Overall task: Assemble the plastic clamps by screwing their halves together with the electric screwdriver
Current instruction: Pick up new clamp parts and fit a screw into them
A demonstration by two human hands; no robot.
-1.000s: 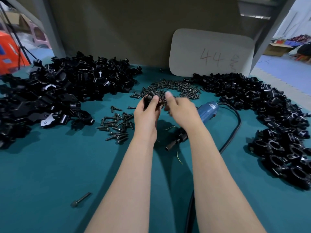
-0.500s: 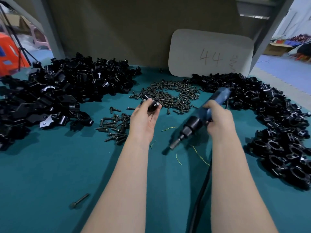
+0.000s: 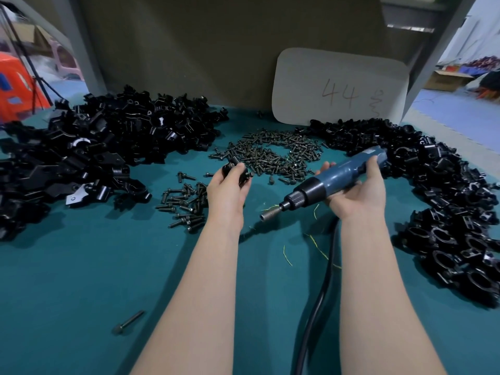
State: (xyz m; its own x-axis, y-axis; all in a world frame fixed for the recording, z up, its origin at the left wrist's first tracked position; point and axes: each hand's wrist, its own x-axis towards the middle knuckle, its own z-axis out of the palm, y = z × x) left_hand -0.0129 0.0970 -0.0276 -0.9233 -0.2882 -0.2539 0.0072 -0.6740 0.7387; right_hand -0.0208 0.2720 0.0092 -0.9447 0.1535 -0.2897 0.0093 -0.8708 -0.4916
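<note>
Left grip [image 3: 227,192] pinches clamp [image 3: 234,171] above bench [image 3: 81,280], near screw pile [image 3: 273,155]. Right grip [image 3: 359,197] wraps screwdriver [image 3: 343,177], tip apart from clamp. Risk: misaligned tip slips, halves shift, screw drops.

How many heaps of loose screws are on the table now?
2. The large screw heap lies back centre; the small screw heap lies just left of the left hand. Stray screws lie apart; some may be hidden.
</note>
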